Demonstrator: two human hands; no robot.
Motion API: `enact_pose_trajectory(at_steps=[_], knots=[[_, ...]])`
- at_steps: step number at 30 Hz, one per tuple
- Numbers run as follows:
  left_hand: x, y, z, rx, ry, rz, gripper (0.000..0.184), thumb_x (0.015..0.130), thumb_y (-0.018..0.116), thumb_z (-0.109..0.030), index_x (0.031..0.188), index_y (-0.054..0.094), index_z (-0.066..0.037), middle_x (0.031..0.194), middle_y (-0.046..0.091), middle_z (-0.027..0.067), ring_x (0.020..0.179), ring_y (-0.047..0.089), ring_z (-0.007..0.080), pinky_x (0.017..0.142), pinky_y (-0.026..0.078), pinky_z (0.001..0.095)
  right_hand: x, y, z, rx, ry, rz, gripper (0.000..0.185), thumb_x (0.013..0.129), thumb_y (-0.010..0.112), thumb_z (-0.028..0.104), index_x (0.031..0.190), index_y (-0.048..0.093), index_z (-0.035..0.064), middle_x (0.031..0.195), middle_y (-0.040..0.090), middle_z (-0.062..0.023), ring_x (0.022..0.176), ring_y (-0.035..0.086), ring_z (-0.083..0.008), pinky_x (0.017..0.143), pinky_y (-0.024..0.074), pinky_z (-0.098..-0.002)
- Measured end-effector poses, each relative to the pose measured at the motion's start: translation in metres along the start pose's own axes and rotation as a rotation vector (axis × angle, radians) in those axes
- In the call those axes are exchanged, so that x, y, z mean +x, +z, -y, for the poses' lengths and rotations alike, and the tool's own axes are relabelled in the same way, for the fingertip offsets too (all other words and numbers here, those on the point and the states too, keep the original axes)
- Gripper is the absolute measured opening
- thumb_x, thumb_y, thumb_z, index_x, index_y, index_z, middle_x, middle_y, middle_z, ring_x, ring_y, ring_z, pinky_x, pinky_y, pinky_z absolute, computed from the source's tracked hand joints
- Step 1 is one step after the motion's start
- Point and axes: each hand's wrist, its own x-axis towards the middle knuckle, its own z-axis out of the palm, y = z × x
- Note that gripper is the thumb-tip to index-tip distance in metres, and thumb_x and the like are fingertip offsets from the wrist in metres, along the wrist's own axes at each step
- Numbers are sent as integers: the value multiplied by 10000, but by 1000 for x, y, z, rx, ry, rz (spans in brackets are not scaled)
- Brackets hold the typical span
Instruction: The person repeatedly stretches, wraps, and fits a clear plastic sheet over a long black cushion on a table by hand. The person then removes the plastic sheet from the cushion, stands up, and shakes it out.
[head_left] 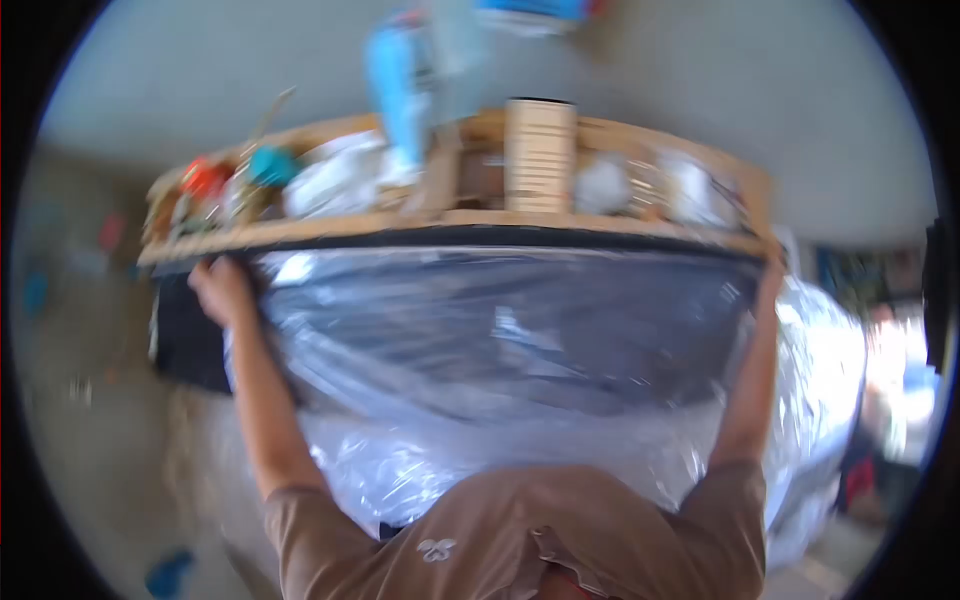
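Clear plastic film (400,330) lies over a long dark panel (190,335), which shows bare at its left end. My left hand (222,288) is at the panel's upper left, by the film's edge, its fingers bent and blurred. At the upper right, my right hand (772,262) touches the corner where the film meets a wooden frame (480,217); its fingers are too small and smeared to make out. More crinkled film bunches between my arms and my shirt.
Inside the wooden frame sit white bundles (335,175), a red item (205,178), a teal item (270,165) and a slatted light piece (541,155). A blue and white object (395,90) rises above it. Shiny film (820,350) bulges at the right.
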Motion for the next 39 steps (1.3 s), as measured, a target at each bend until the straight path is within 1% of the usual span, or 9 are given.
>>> enact_pose_trajectory(at_steps=[3,9,13,16,17,19,26,30,39], knots=[[8,-1,5,-7,-57,106,499,830,498,-393,1154,477,-14,1126,545,209,1015,538,374,857,429,422,-21,-34,122,233,544,132,592,876,451,499,1201,488,5,1112,533,-131,989,499,-241,897,372,-342],[16,-22,85,-917,-145,-103,309,805,649,-107,1048,535,47,976,600,150,867,591,218,770,493,301,-132,-58,130,-392,-200,-239,398,877,495,219,1204,438,-1,1149,501,-182,1088,454,-350,925,355,-423],[-7,-69,2,-224,514,-283,386,801,625,-122,1152,524,3,1141,540,154,1040,528,264,915,408,360,-143,-65,116,-435,-221,-130,353,841,537,209,1139,503,25,1180,491,-154,1104,446,-341,941,355,-413],[-166,-126,-160,-703,396,799,477,766,656,-288,1182,519,-100,1193,516,119,1094,491,209,933,383,415,-132,-52,120,-379,-175,-58,323,836,540,211,1108,527,37,1189,487,-143,1105,445,-340,937,367,-407],[-207,-138,-193,-384,1214,488,520,721,677,-289,1185,512,-120,1154,525,117,1104,479,239,961,332,447,-127,-45,119,-376,-168,-102,305,826,549,211,1077,548,38,1153,512,-136,1077,468,-342,912,391,-410],[-278,-120,-215,-325,1437,559,321,718,657,-223,1003,559,-114,1011,568,95,1036,511,284,940,335,463,-118,-43,125,-396,-74,-46,301,821,562,211,1062,564,32,1114,535,-139,1058,480,-342,897,398,-409],[-234,-101,-83,-377,630,810,111,855,565,-123,882,610,-25,755,604,127,658,566,201,615,448,308,-158,-64,142,-543,-482,190,488,779,568,369,1171,518,83,1246,467,-149,1171,418,-327,967,316,-499],[-156,-133,54,-163,603,514,124,871,548,-123,876,583,-3,721,582,144,606,537,199,568,432,307,-242,-62,209,-377,-684,677,705,752,580,487,1303,397,87,1408,305,-114,1322,243,-281,1027,121,-600],[-119,-155,155,-36,475,376,192,901,526,-197,902,574,-11,847,620,166,733,602,236,671,474,327,-233,-23,204,-542,-498,362,642,847,455,465,1310,389,26,1414,301,-125,1336,219,-258,1048,112,-551]])
